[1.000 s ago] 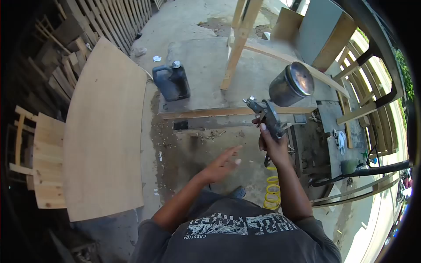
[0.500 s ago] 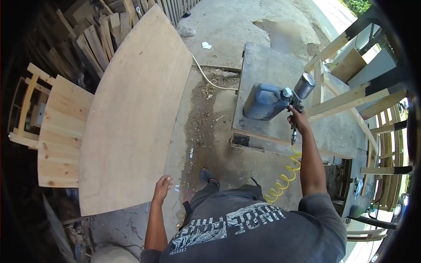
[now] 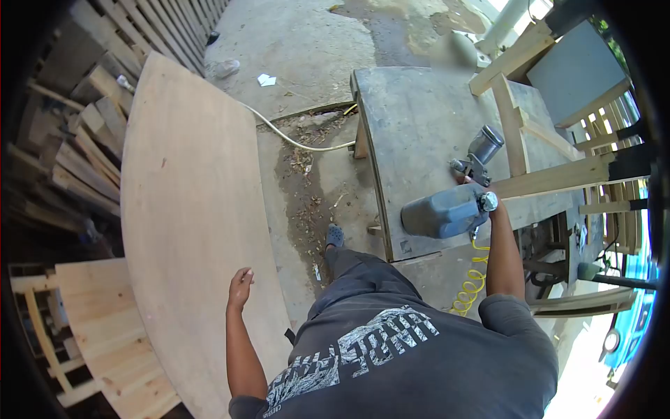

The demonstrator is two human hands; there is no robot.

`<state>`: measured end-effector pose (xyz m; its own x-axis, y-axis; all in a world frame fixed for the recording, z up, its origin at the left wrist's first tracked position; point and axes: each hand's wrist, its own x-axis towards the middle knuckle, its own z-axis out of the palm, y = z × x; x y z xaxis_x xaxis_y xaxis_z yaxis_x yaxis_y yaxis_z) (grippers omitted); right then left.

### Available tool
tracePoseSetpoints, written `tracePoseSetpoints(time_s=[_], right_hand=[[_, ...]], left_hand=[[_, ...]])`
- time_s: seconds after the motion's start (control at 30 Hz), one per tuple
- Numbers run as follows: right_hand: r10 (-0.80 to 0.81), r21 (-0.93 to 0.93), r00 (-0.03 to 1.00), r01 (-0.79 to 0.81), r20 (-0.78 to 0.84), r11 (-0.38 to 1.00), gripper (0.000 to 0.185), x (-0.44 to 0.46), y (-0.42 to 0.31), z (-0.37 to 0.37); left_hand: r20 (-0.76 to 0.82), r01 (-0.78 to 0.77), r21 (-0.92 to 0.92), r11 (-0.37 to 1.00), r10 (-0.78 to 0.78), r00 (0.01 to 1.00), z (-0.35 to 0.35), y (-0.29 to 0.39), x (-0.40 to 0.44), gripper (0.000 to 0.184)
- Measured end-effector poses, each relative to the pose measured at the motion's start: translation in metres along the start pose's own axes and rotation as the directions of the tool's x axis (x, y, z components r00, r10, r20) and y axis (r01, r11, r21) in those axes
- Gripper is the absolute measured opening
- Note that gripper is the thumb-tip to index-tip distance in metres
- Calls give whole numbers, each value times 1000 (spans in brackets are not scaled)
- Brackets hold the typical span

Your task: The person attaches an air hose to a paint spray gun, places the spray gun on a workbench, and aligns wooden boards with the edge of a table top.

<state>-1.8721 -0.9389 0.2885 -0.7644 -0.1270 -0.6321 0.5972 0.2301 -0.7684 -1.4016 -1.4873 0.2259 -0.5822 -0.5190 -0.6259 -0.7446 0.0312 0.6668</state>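
My right hand [image 3: 467, 180] grips a spray gun [image 3: 476, 167] with a metal cup [image 3: 486, 144] on top. The blue plastic jug [image 3: 443, 211], with a silvery cap, stands in front and hides most of that hand. A coiled yellow air hose [image 3: 472, 283] hangs below the gun, beside my right forearm. My left hand [image 3: 241, 288] is empty, its fingers loosely bent and a little apart, above or beside the large curved plywood panel [image 3: 195, 195]; contact with it cannot be made out.
Under the jug is a grey worktable [image 3: 412, 105], with a wooden frame [image 3: 551, 178] at its right. Wood offcuts [image 3: 91, 153] and a pine panel [image 3: 115, 335] lie at the left. A pale hose [image 3: 300, 145] crosses the leaf-strewn floor between the plywood and the table.
The view has shifted as I moved forward along the table. My right hand with the spray gun has gone from beside the jug to its far side. The left hand stays empty.
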Motion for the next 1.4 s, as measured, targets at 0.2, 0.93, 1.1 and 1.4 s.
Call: tracePoseSetpoints(time_s=[0.2, 0.93, 1.1, 1.4], right_hand=[[-112, 9, 980, 115, -163, 993, 36, -30, -14, 25], [-272, -10, 359, 588, -893, 808, 34, -188, -203, 190], [-256, 111, 503, 590, -826, 800, 27, -72, -267, 275], [-388, 93, 575, 634, -720, 768, 19, 181, -380, 245]], left_hand=[[130, 469, -62, 881, -459, 879, -45, -62, 69, 29], [564, -451, 259, 854, 246, 789, -156, 506, 563, 41], [832, -641, 101, 761, 289, 473, -50, 544, 566, 37], [634, -625, 278, 729, 350, 690, -26, 688, 755, 30]])
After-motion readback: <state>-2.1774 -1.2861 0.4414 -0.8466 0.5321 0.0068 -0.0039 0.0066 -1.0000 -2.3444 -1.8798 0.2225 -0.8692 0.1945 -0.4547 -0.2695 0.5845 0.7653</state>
